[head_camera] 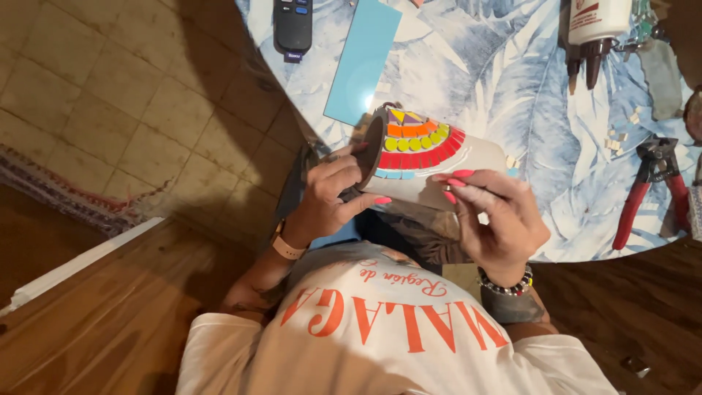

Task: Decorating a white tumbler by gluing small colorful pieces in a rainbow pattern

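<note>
Landmark: the clay pot (409, 157), lying on its side above the near edge of the round counter (512, 95), which is covered in a pale blue leaf-print cloth.

- Left hand (329, 197): left of the pot's open mouth. Fingers (344, 172) curl into and over the rim, thumb underneath; the hand is closed on the pot. This grip likely steadies it on its side so the decorated face turns upward.
- Remote control (293, 29): dark, far above-left of the pot, at the counter's edge, well apart.
- Blue tile (363, 62): long light-blue rectangle, just above the pot's mouth, lying flat on the cloth.
- Pot: grey-brown, held between both hands. Mosaic bands near its mouth: red, yellow rounds, orange, with blue pieces along the lower edge.
- Right hand (497, 219): right of and below the pot. Fingers part curled, pink-nailed fingertips (457, 179) resting on the pot's side below the mosaic; whether a small piece is pinched there cannot be told. A beaded bracelet (504, 285) sits at the wrist.
- Glue bottle (596, 29): white with a dark nozzle, above-right of the pot, lying nozzle toward the person.
- Tile scraps (618, 139): small pale bits, right of the pot.
- Nippers (651, 186): red-handled, far right of the pot, within reach.
</note>
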